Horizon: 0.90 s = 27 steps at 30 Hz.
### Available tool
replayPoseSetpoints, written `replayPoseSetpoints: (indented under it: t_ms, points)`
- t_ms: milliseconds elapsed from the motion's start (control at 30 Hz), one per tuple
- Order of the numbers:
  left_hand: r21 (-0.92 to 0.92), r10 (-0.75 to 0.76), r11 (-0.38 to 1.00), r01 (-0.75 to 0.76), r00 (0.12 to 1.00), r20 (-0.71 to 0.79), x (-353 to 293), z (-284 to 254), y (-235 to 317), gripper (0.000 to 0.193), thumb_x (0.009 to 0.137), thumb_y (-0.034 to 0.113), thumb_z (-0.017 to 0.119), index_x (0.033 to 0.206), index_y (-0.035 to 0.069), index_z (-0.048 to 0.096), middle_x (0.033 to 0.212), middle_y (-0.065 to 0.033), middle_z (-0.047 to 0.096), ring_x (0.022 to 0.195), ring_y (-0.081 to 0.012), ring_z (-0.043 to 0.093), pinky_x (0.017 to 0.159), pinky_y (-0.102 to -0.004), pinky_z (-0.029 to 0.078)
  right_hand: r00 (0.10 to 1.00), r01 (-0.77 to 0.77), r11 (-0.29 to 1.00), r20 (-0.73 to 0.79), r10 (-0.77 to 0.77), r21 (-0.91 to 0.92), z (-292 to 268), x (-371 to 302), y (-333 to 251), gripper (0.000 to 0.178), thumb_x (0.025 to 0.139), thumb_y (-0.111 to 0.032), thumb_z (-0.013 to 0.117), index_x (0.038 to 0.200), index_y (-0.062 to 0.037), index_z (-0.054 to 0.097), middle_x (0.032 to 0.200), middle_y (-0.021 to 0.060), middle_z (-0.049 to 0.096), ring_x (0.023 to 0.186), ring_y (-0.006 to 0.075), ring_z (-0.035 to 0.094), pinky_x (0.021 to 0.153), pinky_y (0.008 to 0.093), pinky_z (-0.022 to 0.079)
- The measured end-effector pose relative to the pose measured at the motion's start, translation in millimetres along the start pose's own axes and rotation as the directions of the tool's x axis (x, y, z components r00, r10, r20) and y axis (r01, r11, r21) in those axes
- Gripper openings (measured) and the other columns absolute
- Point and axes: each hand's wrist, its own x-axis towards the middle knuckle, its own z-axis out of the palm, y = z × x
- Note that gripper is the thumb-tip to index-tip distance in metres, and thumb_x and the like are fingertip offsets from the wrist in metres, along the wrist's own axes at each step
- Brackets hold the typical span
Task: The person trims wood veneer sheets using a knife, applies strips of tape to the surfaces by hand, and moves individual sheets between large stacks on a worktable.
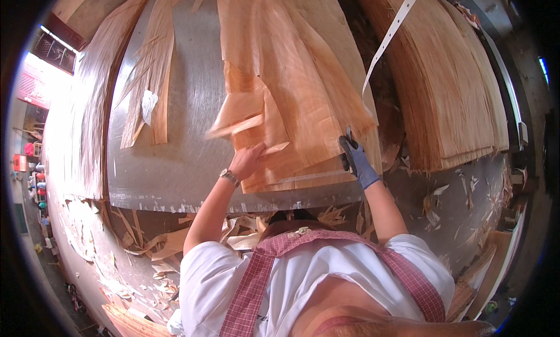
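Note:
Thin orange-brown wood veneer sheets (297,98) lie overlapped on a smooth grey tabletop (192,156) before me. My left hand (249,162), bare and with a watch at the wrist, is closed on a narrow torn veneer strip (275,148) over the sheets' near left part. Just beyond it, a torn, folded veneer piece (242,106) is raised and partly blurred. At the sheets' near right edge is my right hand (357,163), in a blue glove with dark fingers. Its fingers are closed round a small dark tool whose kind I cannot make out.
Tall veneer stacks stand at the left (87,103) and right (449,86). Loose veneer strips (154,68) lie on the tabletop's left part. A perforated white strap (391,36) hangs at the right. Veneer scraps (163,243) litter the floor below the table edge.

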Motion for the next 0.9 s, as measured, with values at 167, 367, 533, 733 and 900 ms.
replayPoseSetpoints:
  t_ms: [167, 367, 533, 733, 900]
  points:
    - [0.22, -0.071, 0.959, 0.18, 0.901, -0.428, -59.7, -54.0, -61.2, 0.016, 0.089, 0.014, 0.055, 0.101, 0.007, 0.062, 0.091, -0.0172, 0.067, 0.084, -0.0338, 0.066, 0.072, -0.0452, 0.05, 1.0, 0.023, 1.0, 0.012, -0.023, 0.007, 1.8, -6.1, -1.4, 0.039, 0.088, -0.047, 0.068, 0.106, -0.0124, 0.063, 0.055, 0.0003, 0.049, 0.037, 0.0113, 0.043, 0.034, 0.0268, 0.033]
    - [0.646, -0.353, 0.264, 0.717, 0.695, -0.627, -154.0, -114.5, -122.3, 0.042, 0.082, 0.035, 0.068, 0.114, 0.008, 0.062, 0.103, -0.0166, 0.066, 0.1, -0.0319, 0.063, 0.088, -0.0491, 0.045, 0.995, 0.1, 0.995, 0.003, -0.1, -0.018, 23.4, -13.9, 2.0, 0.038, 0.089, -0.045, 0.066, 0.102, -0.0099, 0.062, 0.056, 0.0005, 0.05, 0.04, 0.0103, 0.043, 0.035, 0.0266, 0.032]
    - [0.354, -0.558, 0.662, 0.661, 0.75, -0.356, -51.9, -102.7, -11.6, 0.053, 0.078, 0.041, 0.072, 0.119, 0.011, 0.061, 0.118, -0.015, 0.063, 0.111, -0.0292, 0.059, 0.097, -0.0547, 0.037, 0.986, 0.159, 0.987, -0.041, -0.16, -0.026, 22.1, -17.0, 4.9, 0.032, 0.09, -0.043, 0.066, 0.09, -0.0118, 0.059, 0.054, -0.0006, 0.049, 0.036, 0.0095, 0.041, 0.033, 0.0263, 0.03]
    - [0.111, -0.204, 0.967, 0.23, 0.957, -0.205, -8.0, -44.8, 20.6, 0.043, 0.079, 0.035, 0.073, 0.114, 0.011, 0.064, 0.099, -0.0105, 0.068, 0.092, -0.0291, 0.066, 0.08, -0.0454, 0.05, 0.99, -0.021, 0.948, 0.137, -0.023, 0.317, 28.2, -78.3, -56.4, 0.027, 0.09, -0.041, 0.067, 0.089, -0.0187, 0.051, 0.051, -0.0032, 0.041, 0.036, 0.008, 0.036, 0.035, 0.0247, 0.026]
    - [-0.72, 0.199, 0.69, 0.074, 0.937, 0.288, 46.1, -37.4, 166.0, 0.051, 0.091, 0.016, 0.068, 0.137, 0.009, 0.047, 0.098, -0.0061, 0.067, 0.088, -0.0114, 0.065, 0.073, -0.0257, 0.055, 0.946, -0.088, 0.86, 0.312, -0.086, 0.503, -36.7, -103.8, -74.9, 0.03, 0.093, -0.041, 0.063, 0.081, -0.0216, 0.043, 0.051, -0.0059, 0.035, 0.038, 0.0058, 0.031, 0.037, 0.0234, 0.023]
